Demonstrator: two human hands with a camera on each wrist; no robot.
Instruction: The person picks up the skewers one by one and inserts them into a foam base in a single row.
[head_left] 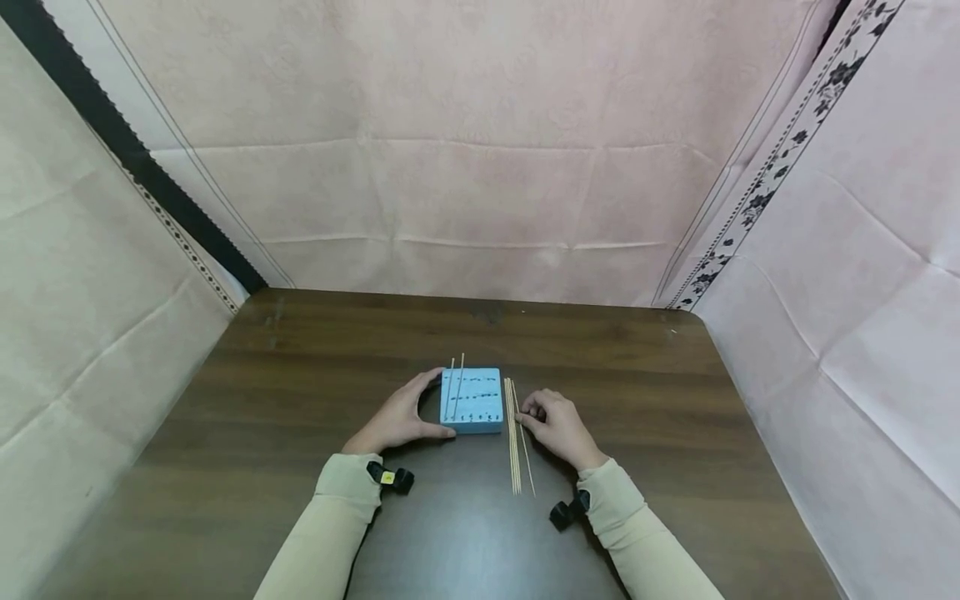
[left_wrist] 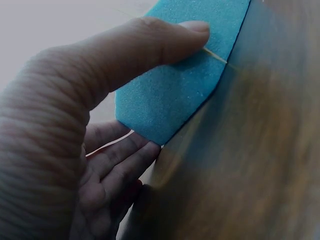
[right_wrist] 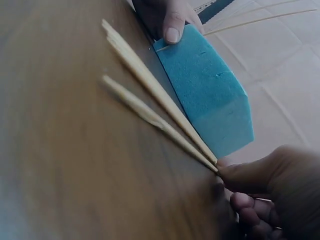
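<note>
My left hand (head_left: 401, 414) holds a light-blue foam block (head_left: 480, 402) from its left side, thumb along the near face and fingers around the far side. Two thin wooden skewers (head_left: 461, 367) stand in the block's left part, among rows of small dark marks or holes. To the block's right, my right hand (head_left: 557, 425) pinches one skewer (head_left: 529, 467) between thumb and fingertips, at the edge of a small bundle of skewers (head_left: 513, 454) lying on the table. The right wrist view shows the thumb where the skewers (right_wrist: 150, 82) converge; its other fingers are partly hidden.
The brown wooden table (head_left: 315, 350) extends around both hands, its far edge meeting a pale cloth backdrop (head_left: 480, 192). Cloth walls also rise at left and right. A small black camera (head_left: 402, 481) is strapped to the left wrist, and another (head_left: 562, 515) to the right.
</note>
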